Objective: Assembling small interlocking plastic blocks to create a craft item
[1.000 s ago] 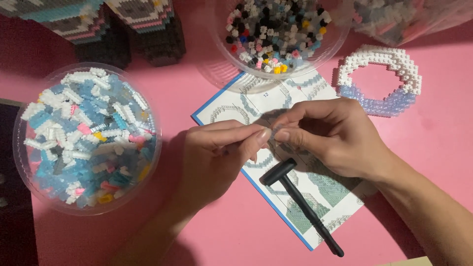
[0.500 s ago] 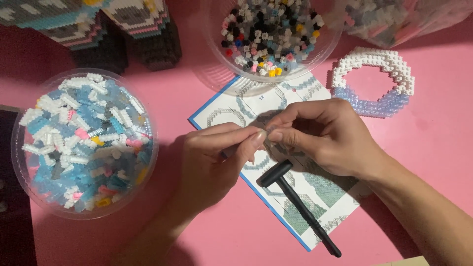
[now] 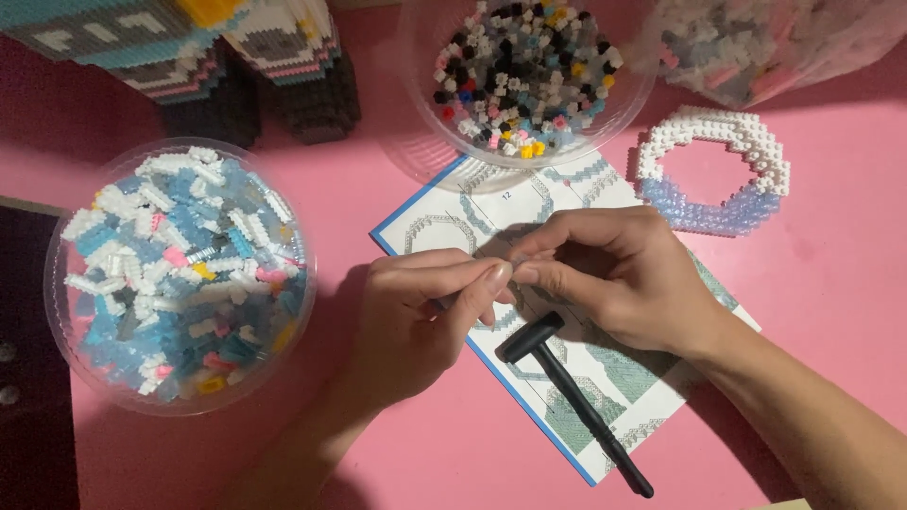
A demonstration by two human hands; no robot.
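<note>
Pink table (image 3: 831, 312); both hands (image 3: 515, 274) pinch together on something too small to tell.

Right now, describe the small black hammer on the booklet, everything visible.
The black hammer looks like matte plastic: a short bar head on a thin straight handle. It lies flat and diagonal on the instruction sheet, head up-left just below the fingertips, handle running down-right past the sheet's edge onto the pink table. Neither hand grips it.

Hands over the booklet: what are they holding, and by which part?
Left hand and right hand pinch something tiny between their fingertips; what it is cannot be told.
</note>
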